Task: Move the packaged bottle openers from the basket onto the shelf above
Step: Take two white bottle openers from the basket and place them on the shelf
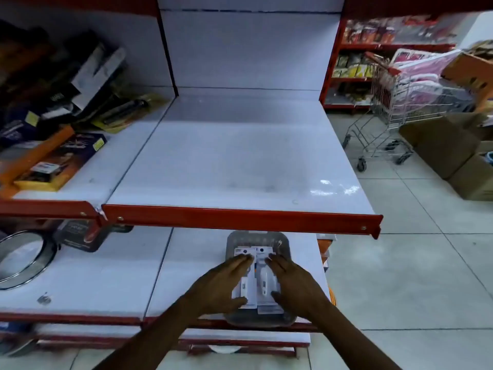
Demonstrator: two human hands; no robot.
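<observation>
A grey plastic basket (280, 240) sits on the lower white shelf, near its front right corner. Inside lie two packaged bottle openers side by side, white cards with white handles: the left pack (246, 285) and the right pack (265, 283). My left hand (222, 285) lies over the left pack, thumb at its lower edge, fingers near its top. My right hand (294, 285) clasps the right pack the same way. The white upper shelf (240, 161) with a red front rail (240, 218) stretches above the basket, bare in its middle section.
Dark and orange boxed goods (58, 156) crowd the upper shelf's left section. A round metal sieve (24, 256) and a dark pack (80, 236) lie on the lower shelf at left. A shopping cart (400, 113) and cardboard boxes (453, 150) stand on the tiled aisle at right.
</observation>
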